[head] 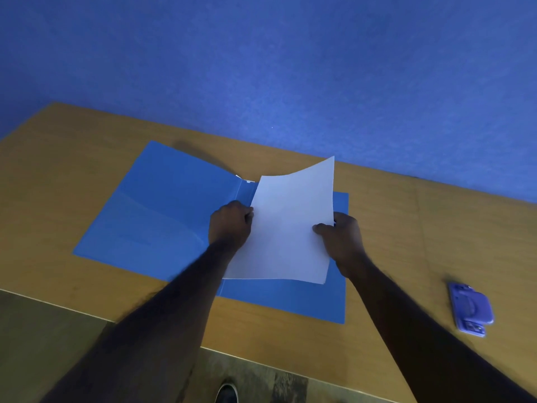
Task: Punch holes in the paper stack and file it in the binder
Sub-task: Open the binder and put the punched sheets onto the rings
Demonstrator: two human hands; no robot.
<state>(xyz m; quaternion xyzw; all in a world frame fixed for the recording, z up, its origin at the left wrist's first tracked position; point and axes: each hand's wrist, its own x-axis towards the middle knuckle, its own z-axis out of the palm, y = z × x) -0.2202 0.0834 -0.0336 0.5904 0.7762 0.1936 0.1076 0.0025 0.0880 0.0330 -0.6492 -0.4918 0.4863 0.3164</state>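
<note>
I count one open blue binder [162, 210], one white paper stack [287, 228], one purple hole punch [470, 308] and two hands on one wooden table [58, 170]. My left hand [231, 225] pinches the stack's edge at 9 o'clock. My right hand [343, 237] pinches its 3 o'clock edge, thumb on top. The stack sits between my hands, over the binder's right half, far corner curling up. The punch lies well apart at 4 o'clock.
</note>
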